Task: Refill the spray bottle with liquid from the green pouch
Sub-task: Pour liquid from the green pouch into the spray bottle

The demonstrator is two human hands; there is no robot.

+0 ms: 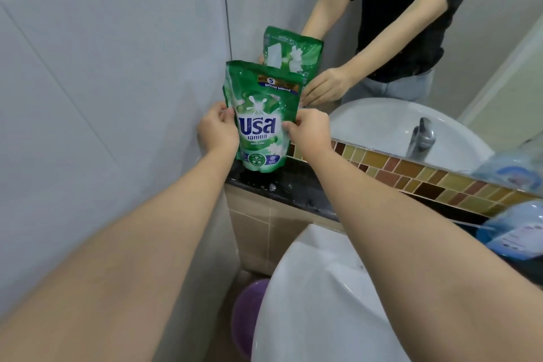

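**Green pouch held upright on the ledge, both hands at its sides**

Landmark: the green pouch (260, 117).

Nearest the camera, two bare forearms extend forward toward the pouch. Below and to the right of the pouch lies the rim of a white basin (296, 297); a purple bucket (246, 311) sits on the floor directly below the pouch.

The left hand (216, 131) grips the pouch's left edge, fingers curled closed against it with the thumb on the printed front. The right hand (308, 129) grips the right edge the same way, thumb on the front face, fingers wrapped behind and hidden.

The pouch stands upright with its base on the black ledge (291, 185), next to the white tiled wall (102, 82) on its left. Its top edge appears sealed. The front bears large blue Thai lettering, smaller Thai text beneath, a white splash graphic, a numeral "5" in an orange band near the top, and two round icons near the base.

To the right of the pouch, a strip of brown and tan mosaic tile (411, 173) runs along the back of the ledge. A blue package (517, 232) lies far right of the pouch; its label is unreadable.

Behind the pouch, a mirror (382, 38) reflects the pouch's back, both hands, a black top, the basin and a chrome tap (420, 138).
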